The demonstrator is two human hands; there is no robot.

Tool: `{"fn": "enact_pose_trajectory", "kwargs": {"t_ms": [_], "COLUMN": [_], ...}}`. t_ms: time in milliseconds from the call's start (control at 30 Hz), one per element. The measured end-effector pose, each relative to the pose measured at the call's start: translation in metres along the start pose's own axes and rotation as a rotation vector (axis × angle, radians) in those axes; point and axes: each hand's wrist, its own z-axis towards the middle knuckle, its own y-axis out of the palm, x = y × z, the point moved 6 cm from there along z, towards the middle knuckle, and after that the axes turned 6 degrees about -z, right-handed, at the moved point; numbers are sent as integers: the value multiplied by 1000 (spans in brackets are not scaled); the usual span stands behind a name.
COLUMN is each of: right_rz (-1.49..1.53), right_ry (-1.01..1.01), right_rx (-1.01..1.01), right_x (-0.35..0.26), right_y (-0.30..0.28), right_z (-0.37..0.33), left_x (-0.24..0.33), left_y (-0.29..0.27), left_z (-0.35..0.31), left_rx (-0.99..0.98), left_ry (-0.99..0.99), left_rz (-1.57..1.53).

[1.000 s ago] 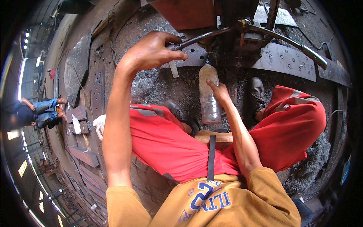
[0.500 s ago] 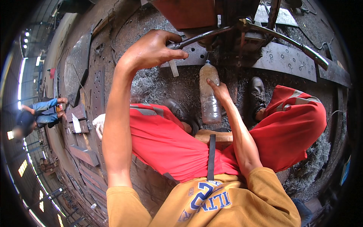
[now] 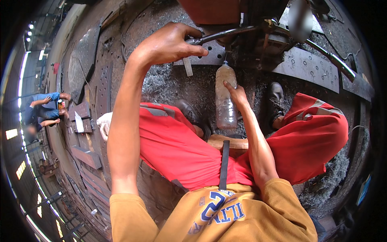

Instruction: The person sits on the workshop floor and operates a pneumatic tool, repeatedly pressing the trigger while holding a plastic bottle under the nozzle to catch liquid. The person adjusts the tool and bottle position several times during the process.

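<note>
My left hand [image 3: 171, 44] is closed around the end of a dark metal lever handle [image 3: 225, 34], with the thumb underneath. This lever runs from the hub of a drilling machine [image 3: 209, 12] at the top of the view. My right hand [image 3: 237, 94] grips a clear plastic bottle [image 3: 226, 107] of murky, brownish liquid. The bottle's narrow tip points away from me, close below the machine's spindle. Under the machine lies a flat steel plate [image 3: 310, 66] with several round marks and holes. The exact point where tip and spindle meet is too small to make out.
Another lever arm [image 3: 334, 60] reaches out to the right. Metal shavings [image 3: 161, 86] litter the floor around my shoes. Steel plates [image 3: 82, 60] lie to the left, beyond them a person [image 3: 44, 111] bends low. I sit on a wooden block [image 3: 215, 141]. A blurred oval hides part of the upper right.
My left hand and the lever end have shifted slightly up and right in the picture. The bottle stays in my right hand. The person at left has changed posture.
</note>
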Motion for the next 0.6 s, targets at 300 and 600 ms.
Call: {"fn": "enact_pose_trajectory", "kwargs": {"t_ms": [300,600], "right_rz": [7,18], "right_ry": [5,19], "right_rx": [-22,-20], "right_x": [1,-2], "right_y": [1,0], "right_z": [0,-5], "left_x": [2,1], "left_y": [-1,-1], "left_z": [-2,-1], "left_rx": [-3,14], "left_ry": [21,46], "left_rz": [-29,-22]}}
